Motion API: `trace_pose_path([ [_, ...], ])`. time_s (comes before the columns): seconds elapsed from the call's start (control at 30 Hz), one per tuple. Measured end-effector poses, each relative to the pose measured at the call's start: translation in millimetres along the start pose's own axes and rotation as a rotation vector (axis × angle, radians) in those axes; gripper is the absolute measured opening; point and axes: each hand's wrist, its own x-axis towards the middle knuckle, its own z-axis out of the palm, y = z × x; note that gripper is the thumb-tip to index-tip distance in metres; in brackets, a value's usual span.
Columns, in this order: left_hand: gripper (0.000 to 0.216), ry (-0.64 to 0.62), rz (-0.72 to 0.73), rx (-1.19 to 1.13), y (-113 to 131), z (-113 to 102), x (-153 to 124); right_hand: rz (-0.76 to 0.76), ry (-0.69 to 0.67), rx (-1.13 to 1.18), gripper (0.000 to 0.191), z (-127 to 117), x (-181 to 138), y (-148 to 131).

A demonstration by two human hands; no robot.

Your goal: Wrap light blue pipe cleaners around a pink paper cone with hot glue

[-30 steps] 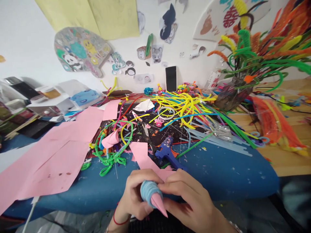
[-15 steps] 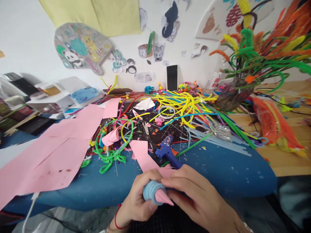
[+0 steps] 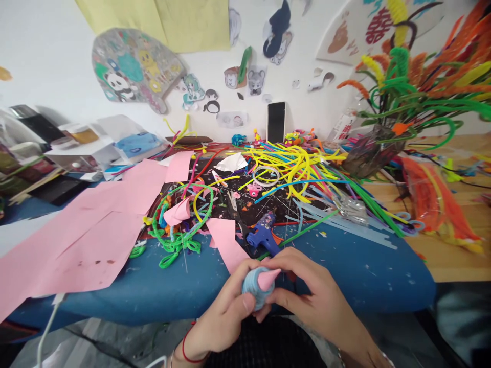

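your left hand [image 3: 226,317] is wrapping the light-blue pipe-cleaner coil [image 3: 250,282] firmly; your right hand [image 3: 320,294] is pinching its right side between thumb and fingers. the pink paper cone [image 3: 267,279] is poking out of the coil, its long axis slanting up toward the right hand. both are hanging by the blue-covered desk's [image 3: 353,271] front edge, with a glue gun [image 3: 264,234] lying just beyond.
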Motion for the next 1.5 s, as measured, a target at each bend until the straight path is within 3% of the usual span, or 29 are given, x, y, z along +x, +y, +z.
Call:
trace_pose_path([
  [0.2, 0.047, 0.063, -0.032, -0.034, 1, 4, 6, 0.049, -0.028, 0.004, 0.023, 0, 0, 2],
  [0.33, 0.040, 0.058, 0.026, -0.083, -8, 5, 4, -0.015, -0.014, -0.008, 0.020, -1, 1, 4],
  [0.57, 0.030, 0.027, 0.110, -0.041, -11, 7, -4, -0.097, -0.118, -0.137, 0.021, -16, -3, -2],
  [0.8, 0.030, 0.052, 0.086, 0.139, -9, 6, -13, -0.176, 0.041, -0.314, 0.015, -19, -7, -17],
  [1.17, 0.032, 0.139, 0.185, 0.031, -24, 4, -11, -0.217, 0.098, -0.355, 0.017, 0, -7, -18],
  [1.33, 0.025, 0.196, 0.261, 0.321, -19, 4, -13, -0.236, 0.161, -0.391, 0.019, 4, -8, -17],
  [1.5, 0.024, 0.129, 0.365, 0.558, -7, 4, -9, -0.286, 0.145, -0.479, 0.023, -4, -11, -18],
])
